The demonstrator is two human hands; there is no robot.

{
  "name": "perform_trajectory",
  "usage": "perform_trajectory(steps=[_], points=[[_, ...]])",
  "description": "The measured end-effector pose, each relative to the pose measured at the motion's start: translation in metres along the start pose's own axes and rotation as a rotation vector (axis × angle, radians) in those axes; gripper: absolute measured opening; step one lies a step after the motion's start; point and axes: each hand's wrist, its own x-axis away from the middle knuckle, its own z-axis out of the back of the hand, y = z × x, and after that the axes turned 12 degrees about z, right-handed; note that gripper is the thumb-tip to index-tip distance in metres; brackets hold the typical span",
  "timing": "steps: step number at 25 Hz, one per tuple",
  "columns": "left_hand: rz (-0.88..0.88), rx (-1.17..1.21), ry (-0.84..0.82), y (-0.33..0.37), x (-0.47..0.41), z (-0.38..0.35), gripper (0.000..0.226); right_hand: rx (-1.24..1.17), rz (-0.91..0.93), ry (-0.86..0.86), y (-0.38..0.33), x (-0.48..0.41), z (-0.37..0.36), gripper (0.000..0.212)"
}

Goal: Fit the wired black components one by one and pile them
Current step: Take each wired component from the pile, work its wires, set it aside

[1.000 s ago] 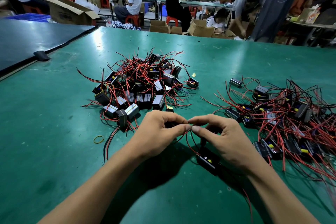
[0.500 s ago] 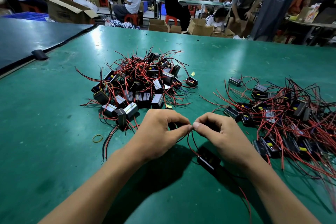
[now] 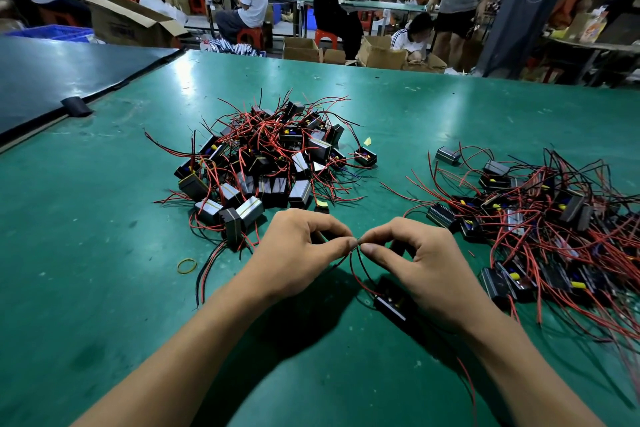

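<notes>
Above the green table (image 3: 104, 288), my left hand (image 3: 298, 253) and my right hand (image 3: 422, 263) meet fingertip to fingertip, both pinching the thin red and black wires (image 3: 356, 270) of one black component (image 3: 393, 303). That component lies on the table under my right palm, partly hidden. Straight ahead sits a pile of black components (image 3: 270, 163), several bound with yellow rubber bands, red wires sticking out. On the right spreads a looser heap of wired black components (image 3: 540, 218).
A loose yellow rubber band (image 3: 187, 265) lies left of my left hand. A dark blue table (image 3: 52, 80) adjoins at the far left. Beyond the table's far edge, people sit and stand among cardboard boxes (image 3: 381, 52).
My two hands have stayed joined on the wires with small finger shifts. The component under my right hand has barely moved. A person in the background has stood upright.
</notes>
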Motion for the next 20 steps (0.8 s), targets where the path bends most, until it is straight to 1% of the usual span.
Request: perform_trajectory(steps=[3, 5, 7, 9, 11, 14, 17, 20], points=[[0.012, -0.007, 0.009, 0.000, 0.000, -0.001, 0.007, 0.039, 0.031, 0.033, 0.006, 0.001, -0.005, 0.007], [0.014, -0.019, 0.019, 0.000, 0.000, -0.001, 0.006, 0.050, 0.009, 0.047, 0.008, 0.002, -0.007, 0.011], [0.017, -0.025, 0.017, 0.000, 0.000, -0.001, 0.007, 0.050, 0.028, 0.044, 0.009, 0.001, -0.008, 0.014], [0.023, -0.030, 0.015, 0.000, 0.000, -0.002, 0.007, 0.051, 0.079, 0.037, 0.009, 0.000, -0.007, 0.010], [0.015, -0.042, 0.024, 0.000, 0.001, -0.003, 0.007, 0.064, 0.075, 0.036, 0.007, -0.001, -0.007, 0.003], [-0.044, -0.049, 0.063, 0.001, 0.003, -0.007, 0.005, 0.015, -0.062, 0.026, 0.004, -0.001, -0.009, 0.012], [-0.110, -0.051, 0.092, 0.001, 0.003, -0.010, 0.004, -0.172, -0.246, 0.013, 0.001, -0.003, -0.010, 0.016], [-0.147, -0.064, 0.100, 0.000, 0.003, -0.012, 0.002, -0.280, -0.354, 0.022, 0.000, -0.005, -0.008, 0.019]])
